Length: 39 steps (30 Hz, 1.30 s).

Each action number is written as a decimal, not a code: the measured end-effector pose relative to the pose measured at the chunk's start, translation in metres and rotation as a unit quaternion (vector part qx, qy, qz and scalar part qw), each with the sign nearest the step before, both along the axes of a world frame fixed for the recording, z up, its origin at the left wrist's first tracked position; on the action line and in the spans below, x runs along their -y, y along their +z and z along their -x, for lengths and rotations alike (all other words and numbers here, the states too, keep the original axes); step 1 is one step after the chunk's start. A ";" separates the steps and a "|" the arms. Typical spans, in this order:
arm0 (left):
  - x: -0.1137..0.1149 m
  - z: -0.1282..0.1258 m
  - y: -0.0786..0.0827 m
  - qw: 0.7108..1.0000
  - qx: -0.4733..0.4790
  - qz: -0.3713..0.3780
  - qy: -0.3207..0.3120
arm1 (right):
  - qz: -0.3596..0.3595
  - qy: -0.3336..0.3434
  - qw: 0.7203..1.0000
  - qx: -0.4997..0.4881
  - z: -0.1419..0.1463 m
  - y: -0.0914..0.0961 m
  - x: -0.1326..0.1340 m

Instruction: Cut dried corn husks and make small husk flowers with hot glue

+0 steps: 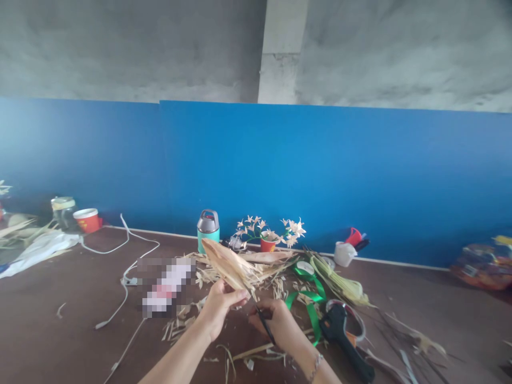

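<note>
My left hand (221, 305) is closed, with thumb and fingers pinching the lower end of a broad, pale dried corn husk (224, 261). The husk points up and away to the left over the table. Close by on the right, my right hand (274, 322) is closed around a slim dark tool (264, 322). The tool's thin end reaches the lower end of the husk beside my left fingers. Whether it is tweezers or scissors, I cannot tell. Husk scraps (280, 288) lie behind and around both hands.
A black glue gun (344, 336) and green ribbon (314, 309) lie to the right, near a bundle of greenish husks (340, 280). Behind stand a teal flask (208, 232) and husk flowers (294, 229) in a red cup (268, 244). A white cable (124, 288) crosses the left side.
</note>
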State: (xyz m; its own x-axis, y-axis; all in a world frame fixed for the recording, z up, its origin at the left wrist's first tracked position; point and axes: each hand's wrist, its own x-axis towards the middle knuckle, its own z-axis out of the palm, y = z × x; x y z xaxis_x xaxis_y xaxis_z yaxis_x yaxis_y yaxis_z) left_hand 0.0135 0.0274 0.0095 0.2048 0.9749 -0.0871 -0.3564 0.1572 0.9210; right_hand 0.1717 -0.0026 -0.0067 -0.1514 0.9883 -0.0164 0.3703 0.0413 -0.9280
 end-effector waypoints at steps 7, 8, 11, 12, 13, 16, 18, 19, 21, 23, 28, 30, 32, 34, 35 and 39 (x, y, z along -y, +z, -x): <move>0.000 -0.001 -0.002 1.000 0.023 0.001 -0.003 | 0.012 -0.008 1.000 -0.004 -0.001 -0.007 -0.003; 0.000 -0.001 -0.003 1.000 0.026 -0.001 -0.003 | 0.023 -0.010 1.000 -0.010 -0.001 -0.008 -0.003; -0.002 -0.001 -0.004 1.000 0.030 -0.008 -0.001 | 0.038 -0.019 0.999 -0.013 0.000 -0.006 -0.002; -0.002 -0.001 -0.004 1.000 0.028 -0.010 -0.001 | 0.039 -0.020 0.999 -0.013 0.001 -0.005 -0.002; -0.002 -0.001 -0.004 1.000 0.027 -0.011 -0.001 | 0.042 -0.020 0.999 -0.013 0.001 -0.004 -0.002; -0.001 -0.002 -0.003 1.000 0.026 -0.011 -0.001 | 0.048 -0.017 0.999 -0.007 0.001 -0.001 -0.001; -0.001 -0.002 -0.003 1.000 0.027 -0.011 0.002 | 0.050 -0.019 0.999 -0.008 0.001 0.000 0.000; -0.001 -0.002 -0.003 1.000 0.025 -0.011 0.004 | 0.055 -0.020 0.998 -0.009 0.001 0.001 0.000; -0.002 -0.002 -0.002 1.000 0.024 -0.011 0.015 | 0.080 -0.020 0.997 -0.010 0.000 0.002 0.000; -0.004 -0.001 -0.002 0.999 0.025 -0.015 0.036 | 0.112 -0.013 0.994 -0.007 -0.002 0.003 0.000; -0.010 0.005 -0.003 0.995 0.023 -0.045 0.091 | 0.124 0.030 0.992 -0.025 -0.007 0.005 0.003; -0.011 0.007 -0.002 0.994 0.029 -0.048 0.096 | 0.126 0.045 0.991 -0.031 -0.008 0.004 0.002; -0.012 0.007 -0.002 0.993 0.042 -0.049 0.098 | 0.129 0.051 0.990 -0.034 -0.008 0.004 0.001; -0.011 0.006 -0.002 0.993 0.060 -0.050 0.091 | 0.130 0.047 0.990 -0.038 -0.008 0.003 0.000; -0.011 0.006 -0.001 0.993 0.069 -0.050 0.084 | 0.130 0.044 0.990 -0.039 -0.008 0.002 -0.001; -0.011 0.007 -0.002 0.994 0.082 -0.051 0.054 | 0.130 0.050 0.989 -0.044 -0.009 -0.004 -0.002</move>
State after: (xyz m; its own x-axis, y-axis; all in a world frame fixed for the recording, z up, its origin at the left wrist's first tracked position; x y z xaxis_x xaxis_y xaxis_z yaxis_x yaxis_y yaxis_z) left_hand 0.0068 0.0388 0.0078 0.1024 0.9939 0.0400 -0.5133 0.0184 0.8580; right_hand 0.1807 -0.0004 -0.0108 -0.2607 0.9326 -0.2495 0.2932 -0.1698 -0.9409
